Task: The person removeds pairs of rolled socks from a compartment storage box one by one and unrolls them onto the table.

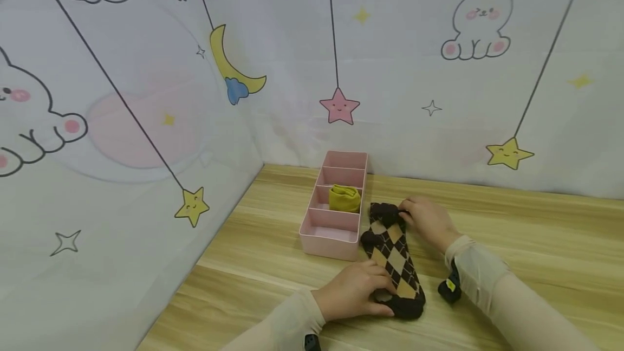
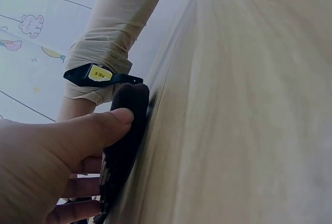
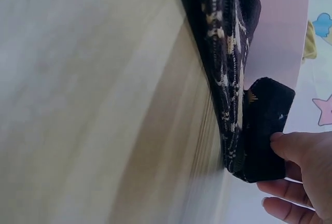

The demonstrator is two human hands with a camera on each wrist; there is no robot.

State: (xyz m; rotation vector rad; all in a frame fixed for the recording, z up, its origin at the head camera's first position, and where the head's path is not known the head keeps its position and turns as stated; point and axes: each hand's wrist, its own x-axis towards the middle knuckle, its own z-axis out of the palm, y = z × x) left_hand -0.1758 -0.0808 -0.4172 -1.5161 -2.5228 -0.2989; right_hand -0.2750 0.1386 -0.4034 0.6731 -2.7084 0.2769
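Observation:
An argyle sock (image 1: 396, 256) in dark brown, tan and beige lies lengthwise on the table, its black toe toward me and its cuff away. My right hand (image 1: 429, 221) pinches the dark cuff between thumb and fingers. In the right wrist view the cuff (image 3: 267, 130) is lifted and bent up from the rest of the sock. Near the toe, my left hand (image 1: 356, 290) rests on the sock with its fingers spread over the edge. The left wrist view shows that thumb (image 2: 122, 117) lying against the black toe (image 2: 129, 105).
Left of the sock stands a pink divided box (image 1: 329, 246) with several compartments. A folded yellow cloth bundle (image 1: 345, 199) sits in one of them. The wooden table (image 1: 273, 215) meets a white printed backdrop (image 1: 390, 140) behind and at the left.

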